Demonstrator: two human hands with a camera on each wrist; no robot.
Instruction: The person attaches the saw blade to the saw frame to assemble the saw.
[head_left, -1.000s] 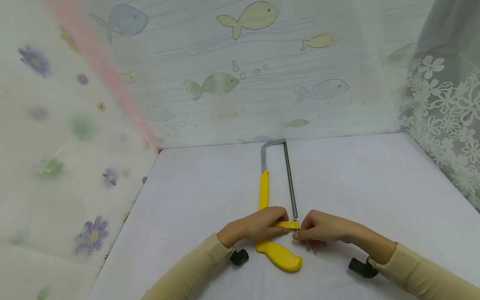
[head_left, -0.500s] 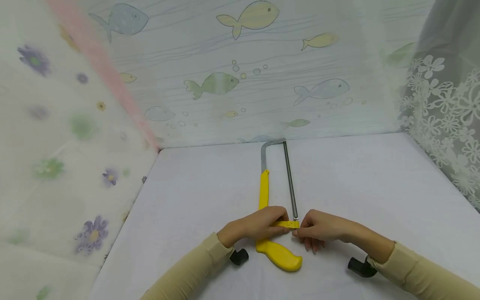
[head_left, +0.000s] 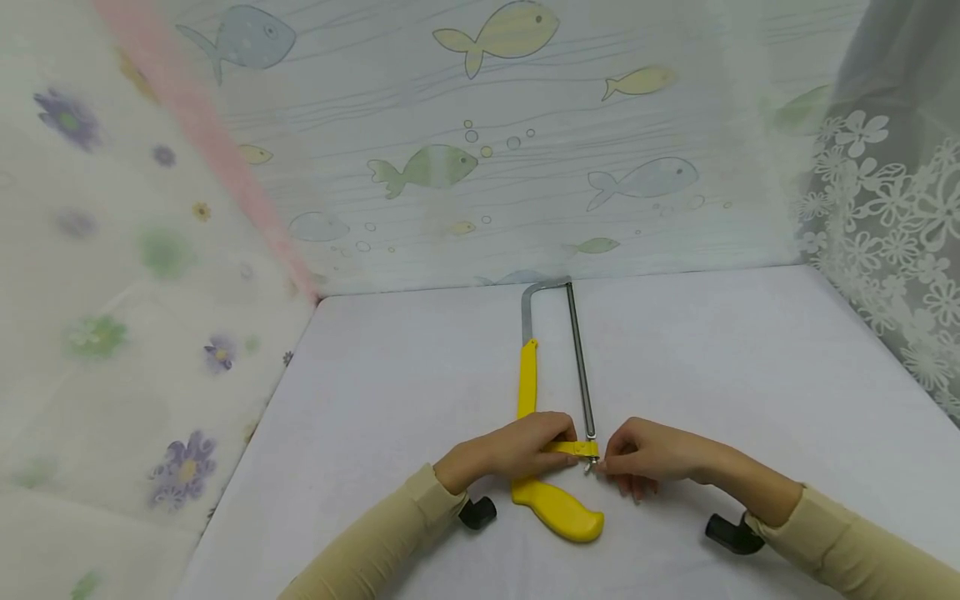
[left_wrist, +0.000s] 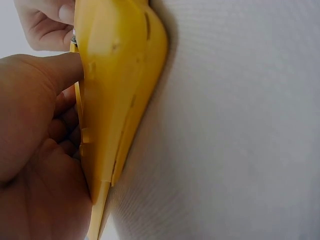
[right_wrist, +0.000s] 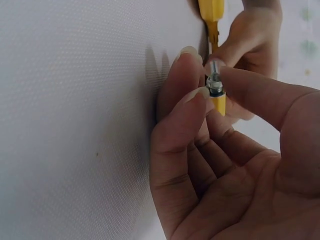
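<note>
A hacksaw with a yellow handle (head_left: 561,512) and a grey metal bow lies on the white table, its blade (head_left: 581,358) on the right side. My left hand (head_left: 528,444) grips the yellow frame near the blade's lower mount (head_left: 585,449); its thumb presses the frame in the left wrist view, beside the yellow body (left_wrist: 117,75). At the mount's end sits a small metal wing nut (right_wrist: 215,82). The thumb and index fingertip of my right hand (head_left: 651,454) are right at it, one on each side, with the other fingers curled below.
White cloth covers the table (head_left: 420,358). A fish-patterned curtain (head_left: 480,225) hangs along the back edge, a flowered one (head_left: 150,333) at the left and lace (head_left: 900,192) at the right. Black wrist devices (head_left: 733,533) hang under both sleeves.
My right hand has shifted slightly to the right, and the wing nut, earlier covered by the thumb, now shows. The left hand and the hacksaw stay in place.
</note>
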